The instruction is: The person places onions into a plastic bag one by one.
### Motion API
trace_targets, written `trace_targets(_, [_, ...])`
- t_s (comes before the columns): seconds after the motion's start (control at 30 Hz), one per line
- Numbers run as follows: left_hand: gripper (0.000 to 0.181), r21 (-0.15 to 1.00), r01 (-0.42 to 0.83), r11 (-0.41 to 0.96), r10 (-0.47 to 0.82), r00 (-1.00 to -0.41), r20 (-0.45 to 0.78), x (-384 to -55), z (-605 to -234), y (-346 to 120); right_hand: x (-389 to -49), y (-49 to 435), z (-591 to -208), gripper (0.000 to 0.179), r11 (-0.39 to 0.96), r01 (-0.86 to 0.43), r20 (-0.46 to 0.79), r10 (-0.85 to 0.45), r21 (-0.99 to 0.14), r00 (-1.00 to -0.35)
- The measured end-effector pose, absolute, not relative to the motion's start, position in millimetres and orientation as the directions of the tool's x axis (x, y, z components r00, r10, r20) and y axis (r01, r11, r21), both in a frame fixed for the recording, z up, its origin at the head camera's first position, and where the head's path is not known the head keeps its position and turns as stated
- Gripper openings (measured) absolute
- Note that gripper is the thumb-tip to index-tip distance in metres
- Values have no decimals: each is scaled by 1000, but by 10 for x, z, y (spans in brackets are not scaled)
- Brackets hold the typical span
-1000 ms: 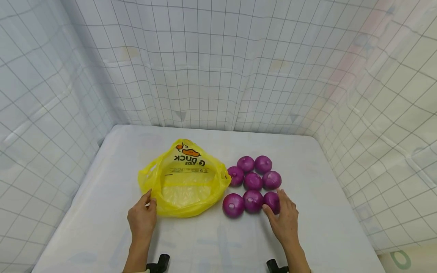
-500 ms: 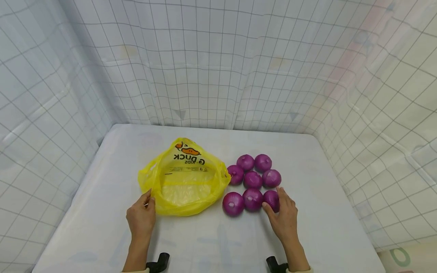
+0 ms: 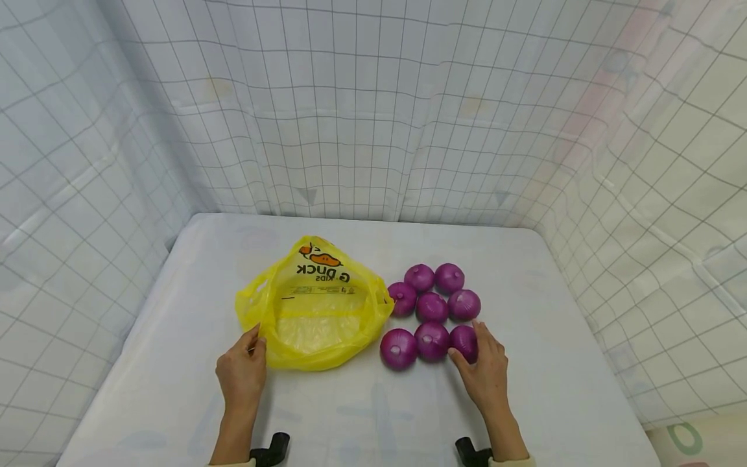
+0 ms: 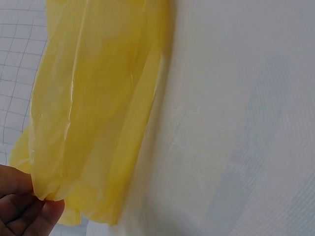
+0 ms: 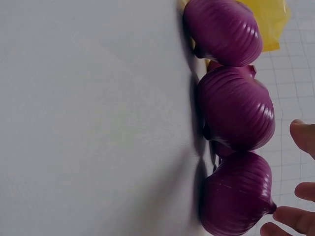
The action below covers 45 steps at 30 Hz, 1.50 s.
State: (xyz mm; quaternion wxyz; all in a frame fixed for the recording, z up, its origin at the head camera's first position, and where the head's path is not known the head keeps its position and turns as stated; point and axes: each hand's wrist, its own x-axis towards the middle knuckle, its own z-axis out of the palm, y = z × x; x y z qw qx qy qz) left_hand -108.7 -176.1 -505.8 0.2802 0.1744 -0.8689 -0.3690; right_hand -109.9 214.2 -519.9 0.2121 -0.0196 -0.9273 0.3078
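A yellow plastic bag point(image 3: 321, 318) printed with a cartoon duck lies on the table, its mouth spread towards me. My left hand point(image 3: 242, 376) pinches the bag's near left edge between thumb and fingers; the left wrist view shows the gathered film point(image 4: 49, 189) at the fingertips. Several purple onions stand in a cluster to the right of the bag. My right hand point(image 3: 489, 376) is at the front right onion point(image 3: 463, 344), thumb and fingers spread. In the right wrist view a fingertip point(image 5: 290, 216) meets that onion's pointed tip, while the thumb point(image 5: 301, 135) stays apart from the onions.
Two more onions, a middle one point(image 3: 432, 342) and a left one point(image 3: 399, 349), complete the front row. Behind them sit others, one point(image 3: 403, 299) right at the bag's edge. White gridded sheeting point(image 3: 362, 130) hangs around the back and sides of the white-covered table point(image 3: 373, 415).
Both hands, the bag and the onions keep their places; the head view has only shifted slightly.
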Motion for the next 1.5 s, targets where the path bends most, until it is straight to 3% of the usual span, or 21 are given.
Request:
trace_targets(0.4, [26,779,-104,618,-533,-784,318,-1067,-4987,-1766,-1155,2252,-5334,77,774,-11,271,208,-633,-940])
trace_targets(0.77, [24,814,-101,572,-553,-780,292,-1048,-4979,-1808,-1176,2260,-5331,76,742,104,97,223,-662,-970])
trace_targets(1.5, [24,840,-116,530,-568,-784,250,-1042,-4936,-1792,-1195,2263,-5376,76,691,137,35,230,-710,-973])
